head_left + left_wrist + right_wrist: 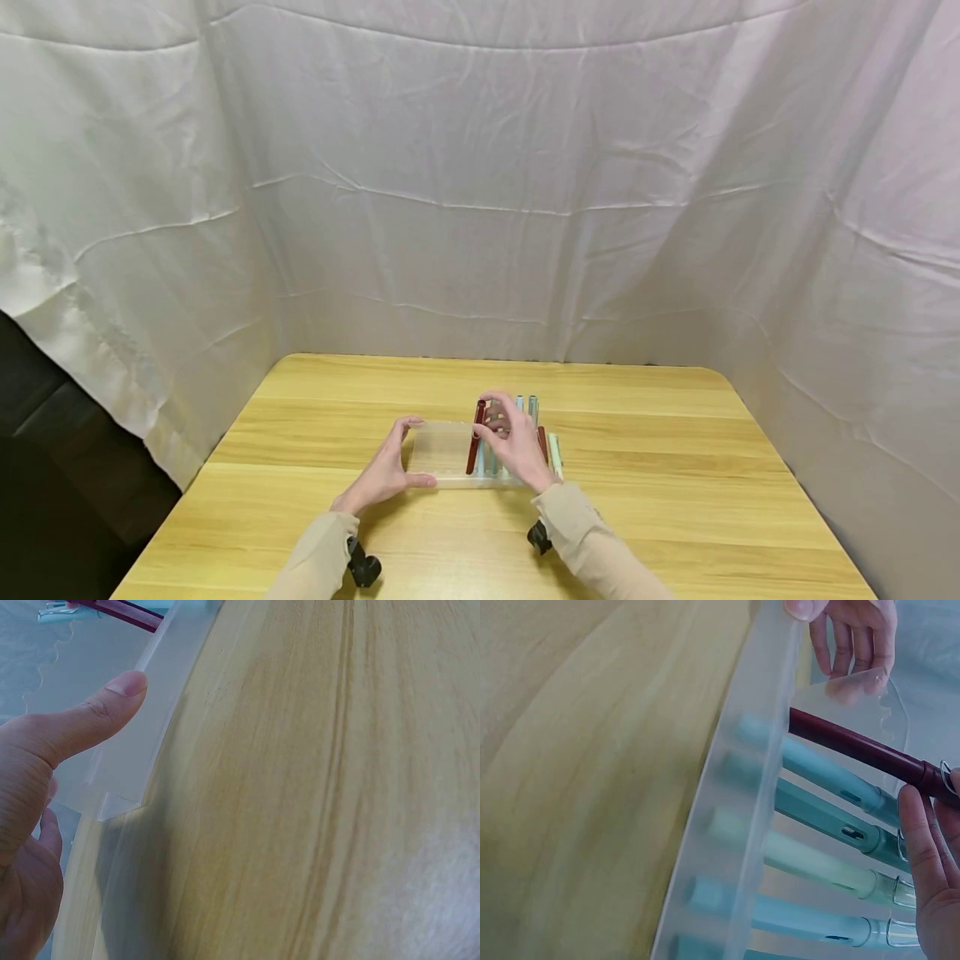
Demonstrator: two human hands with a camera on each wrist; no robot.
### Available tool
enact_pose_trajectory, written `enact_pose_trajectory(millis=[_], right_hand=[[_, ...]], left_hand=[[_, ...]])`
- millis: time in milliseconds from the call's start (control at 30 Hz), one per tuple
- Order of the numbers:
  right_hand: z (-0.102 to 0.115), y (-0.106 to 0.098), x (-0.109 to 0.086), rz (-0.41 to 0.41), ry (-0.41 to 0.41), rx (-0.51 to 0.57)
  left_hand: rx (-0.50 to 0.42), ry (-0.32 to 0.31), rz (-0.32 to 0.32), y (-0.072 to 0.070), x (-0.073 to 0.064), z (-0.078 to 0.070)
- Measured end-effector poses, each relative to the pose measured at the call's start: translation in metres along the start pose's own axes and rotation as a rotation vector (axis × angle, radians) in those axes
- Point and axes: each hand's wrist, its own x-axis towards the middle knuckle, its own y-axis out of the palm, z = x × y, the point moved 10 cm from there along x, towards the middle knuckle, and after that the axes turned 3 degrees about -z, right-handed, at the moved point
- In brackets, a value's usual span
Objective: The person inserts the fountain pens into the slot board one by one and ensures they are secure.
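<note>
A translucent plastic pen tray (pixel 442 450) with a wavy-notched far edge stands on the table. My left hand (pixel 384 472) grips its left end, thumb (pixel 105 712) on the near wall and fingers at the far edge. With the right hand (pixel 519 443) I pinch a dark red fountain pen (pixel 855 746) by its clipped cap; its lower end is close to the tray's near wall. Beside it in the tray lie a blue pen (pixel 829 772), a teal pen (pixel 825 814), a pale green pen (pixel 817 864) and a light blue pen (pixel 806 916).
Right of my right hand are another dark red pen (pixel 542 442) and a pale green pen (pixel 555 454). The wooden table (pixel 637 517) is enclosed by grey-white curtains (pixel 480 208) at the back and sides.
</note>
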Motion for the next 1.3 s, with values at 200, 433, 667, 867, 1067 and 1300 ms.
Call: enact_pose_trajectory(millis=[200, 433, 667, 867, 1067, 1300], right_hand=[[0.001, 0.003, -0.003, 0.013, -0.032, -0.054], [0.001, 0.006, -0.003, 0.031, -0.034, -0.049], [0.001, 0.01, -0.002, 0.052, -0.031, -0.076], [0.01, 0.013, 0.0, 0.046, -0.145, -0.252], [0.009, 0.017, 0.001, 0.081, -0.143, -0.383], [0.003, 0.021, 0.002, 0.112, -0.109, -0.459]], left_hand=[[0.007, -0.005, 0.001, 0.001, -0.001, 0.002], [0.003, -0.01, 0.007, 0.002, -0.001, 0.003], [0.001, 0.001, 0.001, 0.002, -0.001, 0.002], [-0.002, 0.005, -0.002, 0.001, 0.0, 0.002], [0.001, 0.003, -0.001, 0.001, 0.0, 0.002], [-0.001, 0.001, 0.002, 0.001, 0.001, 0.002]])
